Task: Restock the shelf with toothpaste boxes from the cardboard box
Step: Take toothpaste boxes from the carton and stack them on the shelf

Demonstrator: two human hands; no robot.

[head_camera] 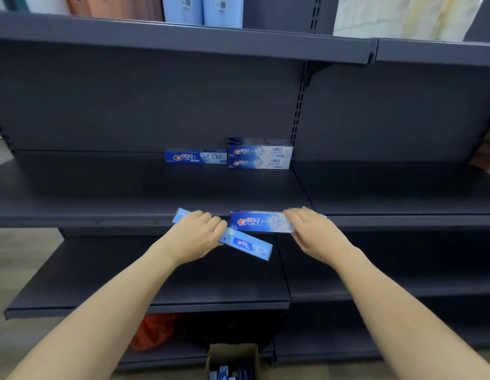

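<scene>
Left hand: the left hand (195,234) grips a long blue-and-white cardboard toothpaste box (246,246), fingers curled over its top; the box tilts, its far end at 10 o'clock and its near end at 4 o'clock, in front of the shelf edge.
Right hand: the right hand (311,229) holds a second blue-and-white toothpaste box with a red-and-white logo (258,222), fingers curled over its right end; this box lies level, at 3 o'clock from the left hand, right at the front lip.
Middle shelf: the dark grey metal shelf board (128,193) carries stock at its back wall, at 12 o'clock from the hands.
Shelved stock: a single blue toothpaste box lying flat (195,156) sits just beside a stack of two blue-and-white toothpaste boxes (258,156), which stands at its 3 o'clock.
Supply: an open brown cardboard box (232,357) sits on the floor at 6 o'clock, with blue boxes showing inside.
Lower level: an orange-red bag (153,331) lies under the lower shelf, at 9 o'clock from the cardboard box.
Top shelf: pale blue packages (202,9) stand at 12 o'clock.
</scene>
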